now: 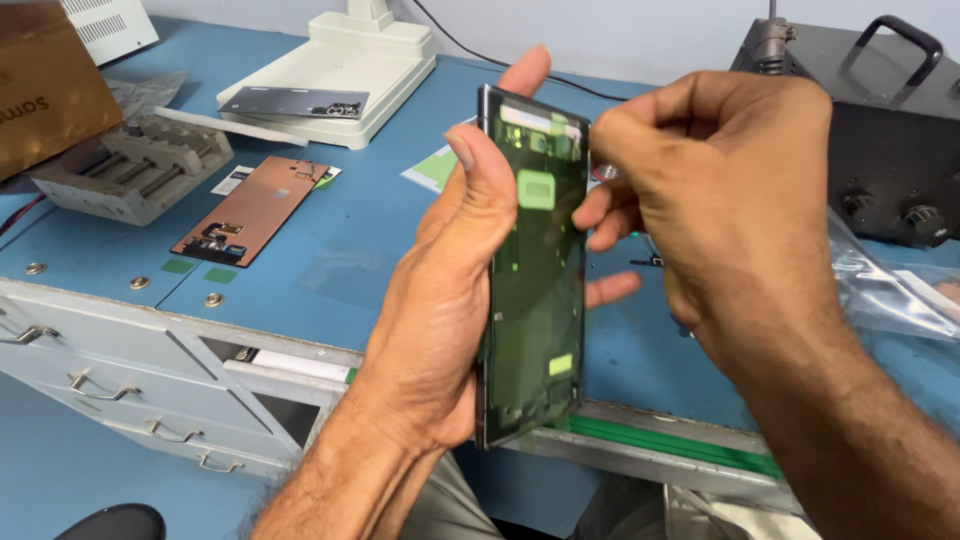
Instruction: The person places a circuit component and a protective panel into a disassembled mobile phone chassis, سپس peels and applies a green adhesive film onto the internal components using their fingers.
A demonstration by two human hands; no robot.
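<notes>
My left hand (450,290) holds a tall dark phone frame (532,290) upright over the front edge of the blue bench, thumb on its left side and fingers wrapped behind it. The open side of the frame faces me, with green stickers on it. My right hand (715,190) is at the frame's upper right corner, with fingertips pinched together on something thin there; I cannot make out what it is.
A copper-coloured phone panel (250,208) lies on the blue bench (330,270) at left, beside a grey metal jig (135,170). A white stand (335,75) carries a dark back cover. At right are a black box (890,120) and a clear plastic bag (890,285). Grey drawers (130,385) sit below.
</notes>
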